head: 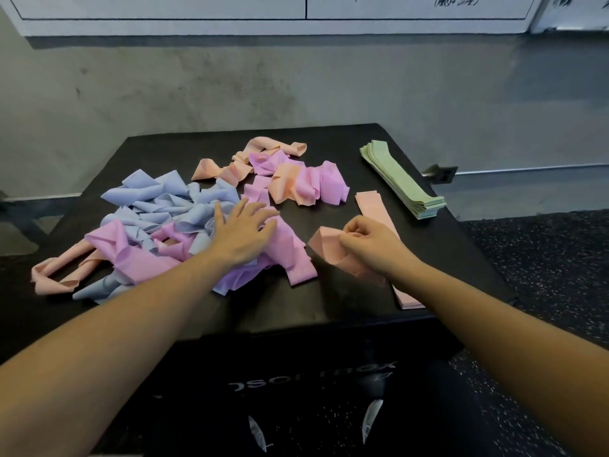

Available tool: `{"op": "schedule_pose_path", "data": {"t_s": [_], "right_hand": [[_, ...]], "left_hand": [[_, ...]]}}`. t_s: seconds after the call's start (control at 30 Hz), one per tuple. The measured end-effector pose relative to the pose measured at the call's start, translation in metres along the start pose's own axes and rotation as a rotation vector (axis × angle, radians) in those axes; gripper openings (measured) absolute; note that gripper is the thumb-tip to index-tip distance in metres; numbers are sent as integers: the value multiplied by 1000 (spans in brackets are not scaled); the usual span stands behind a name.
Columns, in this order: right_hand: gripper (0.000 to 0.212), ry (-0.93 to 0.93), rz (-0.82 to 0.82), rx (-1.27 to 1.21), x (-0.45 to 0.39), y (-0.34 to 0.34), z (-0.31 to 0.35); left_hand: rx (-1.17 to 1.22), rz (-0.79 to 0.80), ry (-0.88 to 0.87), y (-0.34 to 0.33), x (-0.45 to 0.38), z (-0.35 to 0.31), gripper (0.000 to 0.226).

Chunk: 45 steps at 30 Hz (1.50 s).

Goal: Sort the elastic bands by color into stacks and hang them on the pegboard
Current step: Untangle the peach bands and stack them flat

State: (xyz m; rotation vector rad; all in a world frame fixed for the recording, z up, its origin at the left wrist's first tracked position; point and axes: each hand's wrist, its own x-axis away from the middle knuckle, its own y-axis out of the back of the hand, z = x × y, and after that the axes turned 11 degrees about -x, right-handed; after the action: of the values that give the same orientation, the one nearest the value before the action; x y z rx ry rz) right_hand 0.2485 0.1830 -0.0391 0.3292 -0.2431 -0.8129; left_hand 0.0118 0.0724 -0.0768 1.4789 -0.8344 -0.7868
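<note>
Left hand [245, 230] flat, fingers apart, on mixed band pile [171, 225]; right hand [369, 242] pinches peach band [329, 250] beside it.

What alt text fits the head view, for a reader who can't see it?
A person's right hand pinches a peach band above a flat peach stack, while the left hand rests open on a tangled pile of blue, purple and peach bands. A neat green stack lies at the black table's far right.
</note>
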Motion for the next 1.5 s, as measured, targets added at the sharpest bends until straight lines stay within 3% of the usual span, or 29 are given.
{"op": "schedule_pose_path", "data": {"t_s": [0.07,0.13,0.23,0.33,0.43,0.57,0.6,0.73,0.83,0.97,1.07,1.17,1.3,1.43,1.5], "right_hand": [[14,3,2,-80,11,2,5],[17,8,9,-148,22,3,9],[15,24,8,-286,37,2,14],[6,3,50,-491,51,0,19],[11,-8,100,-604,61,-1,24],[12,-11,151,-608,75,2,25],[13,-17,149,-589,79,3,24],[21,-58,143,-492,93,10,23],[21,-90,123,-437,102,13,25],[45,-196,203,-433,111,16,33],[32,-90,200,-451,122,18,41],[14,73,118,-475,128,19,43],[11,186,80,-445,127,19,44],[1,250,28,-513,126,19,43],[15,271,34,-498,126,22,41]], "left_hand": [[99,-101,-26,9,12,-9,50],[445,-152,-29,22,29,-21,46],[925,-68,-76,38,59,-43,46],[1142,106,-107,41,84,-60,62],[1157,146,-49,38,99,-72,64],[1265,59,67,34,114,-81,12],[1277,32,83,36,120,-83,10],[1320,6,72,47,136,-89,11],[1248,-15,32,59,145,-91,24],[1141,-107,-25,80,153,-87,15],[998,-177,-108,94,158,-82,17],[1021,-172,-185,102,163,-81,14],[1077,-183,-284,105,168,-82,12],[1066,-207,-236,99,164,-86,16],[1039,-217,-233,97,161,-88,23]]}}
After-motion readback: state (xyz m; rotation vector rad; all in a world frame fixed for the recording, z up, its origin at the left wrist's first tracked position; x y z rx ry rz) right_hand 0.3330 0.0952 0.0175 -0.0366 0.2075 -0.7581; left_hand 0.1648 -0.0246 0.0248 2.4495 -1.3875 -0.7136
